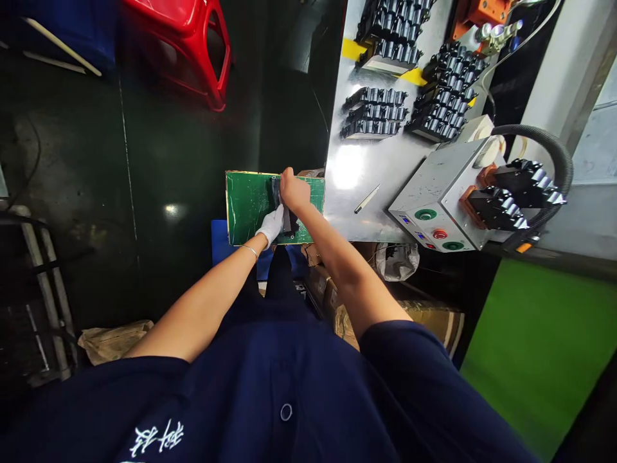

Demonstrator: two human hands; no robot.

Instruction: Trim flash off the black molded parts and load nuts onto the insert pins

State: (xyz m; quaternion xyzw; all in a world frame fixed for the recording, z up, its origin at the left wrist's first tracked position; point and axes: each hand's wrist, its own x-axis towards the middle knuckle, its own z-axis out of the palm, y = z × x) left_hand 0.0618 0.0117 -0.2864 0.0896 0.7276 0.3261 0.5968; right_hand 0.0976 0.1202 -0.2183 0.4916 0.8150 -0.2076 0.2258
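A dark, long part (290,223) lies across a green board (248,206) in front of me. My left hand (271,226), in a white glove, holds the lower left side of the part. My right hand (294,191), bare and closed, is at the part's upper end; whatever it grips is hidden under the fingers. The two hands are close together over the board.
To the right, a metal table (354,199) bears stacked black parts (376,112), a pen-like tool (367,199) and a grey machine (441,199) with buttons and a hose. A red stool (180,45) stands at the upper left. Cardboard boxes (434,321) sit below the table.
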